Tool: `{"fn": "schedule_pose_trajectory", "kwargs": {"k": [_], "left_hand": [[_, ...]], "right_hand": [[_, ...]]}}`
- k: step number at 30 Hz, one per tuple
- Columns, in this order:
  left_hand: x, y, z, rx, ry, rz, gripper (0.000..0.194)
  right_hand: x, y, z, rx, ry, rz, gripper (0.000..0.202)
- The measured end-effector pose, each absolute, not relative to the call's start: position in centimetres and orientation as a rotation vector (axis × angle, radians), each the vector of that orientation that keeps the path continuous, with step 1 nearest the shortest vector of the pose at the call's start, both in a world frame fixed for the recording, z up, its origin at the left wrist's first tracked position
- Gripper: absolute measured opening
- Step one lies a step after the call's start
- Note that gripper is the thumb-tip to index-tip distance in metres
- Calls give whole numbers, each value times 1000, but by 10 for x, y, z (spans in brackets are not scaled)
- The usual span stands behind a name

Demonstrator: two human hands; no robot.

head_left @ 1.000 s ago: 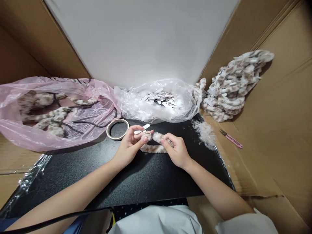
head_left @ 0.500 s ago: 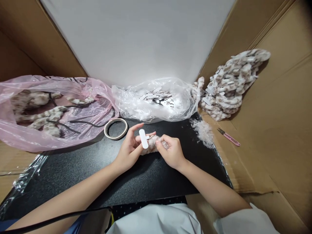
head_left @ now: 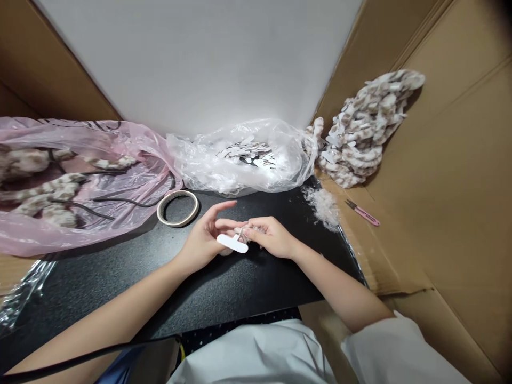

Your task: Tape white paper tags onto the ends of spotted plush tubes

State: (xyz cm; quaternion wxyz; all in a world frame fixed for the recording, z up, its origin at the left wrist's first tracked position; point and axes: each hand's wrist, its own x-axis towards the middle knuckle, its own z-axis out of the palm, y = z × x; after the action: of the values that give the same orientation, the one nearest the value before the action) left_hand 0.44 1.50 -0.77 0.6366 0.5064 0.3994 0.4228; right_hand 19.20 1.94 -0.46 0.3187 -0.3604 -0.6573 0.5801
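Observation:
Between both hands, over the black table top, is a fluffy beige-and-white piece (head_left: 260, 229), mostly hidden by fingers. A white T-shaped tag (head_left: 232, 244) lies tilted in front of it, its narrow stem reaching the fluffy piece. My left hand (head_left: 206, 240) holds the piece's left end from behind the tag, with the index finger stretched away. My right hand (head_left: 274, 237) pinches the fluffy piece near the tag's stem, thumb and fingers pressed together.
A tape roll (head_left: 178, 208) lies left of my hands. Behind are a pink bag (head_left: 140, 186) with fluffy pieces and black cords, and a clear bag (head_left: 294, 154) of white tags. Right are lint (head_left: 323, 207), pink snips (head_left: 366, 214) and a fluffy pile (head_left: 364, 133).
The white tag has swung from nearly upright to nearly level. My right hand has moved left, closer to the tag's stem, and covers more of the fluffy piece. The view has shifted slightly.

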Motion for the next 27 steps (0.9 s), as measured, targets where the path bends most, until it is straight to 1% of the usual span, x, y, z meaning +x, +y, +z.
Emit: {"fn": "schedule_pose_trajectory", "kwargs": {"k": [6, 10, 13, 19, 23, 27], "left_hand": [[6, 20, -11, 1077, 938, 1001, 66], [4, 25, -16, 1007, 1012, 1040, 45], [4, 25, -18, 1027, 1023, 981, 33], [6, 20, -13, 1112, 937, 962, 27], [4, 18, -11, 1249, 932, 1006, 20], [2, 18, -10, 1271, 1000, 1120, 18]], "right_hand": [[187, 20, -13, -1097, -1669, 1275, 30], [188, 20, -13, -1056, -1688, 1213, 31], [188, 20, -13, -1019, -1736, 1190, 31], [188, 19, -15, -1047, -1886, 1096, 32], [194, 17, -11, -1011, -1909, 1069, 14], [201, 18, -7, -964, -1861, 978, 9]]}}
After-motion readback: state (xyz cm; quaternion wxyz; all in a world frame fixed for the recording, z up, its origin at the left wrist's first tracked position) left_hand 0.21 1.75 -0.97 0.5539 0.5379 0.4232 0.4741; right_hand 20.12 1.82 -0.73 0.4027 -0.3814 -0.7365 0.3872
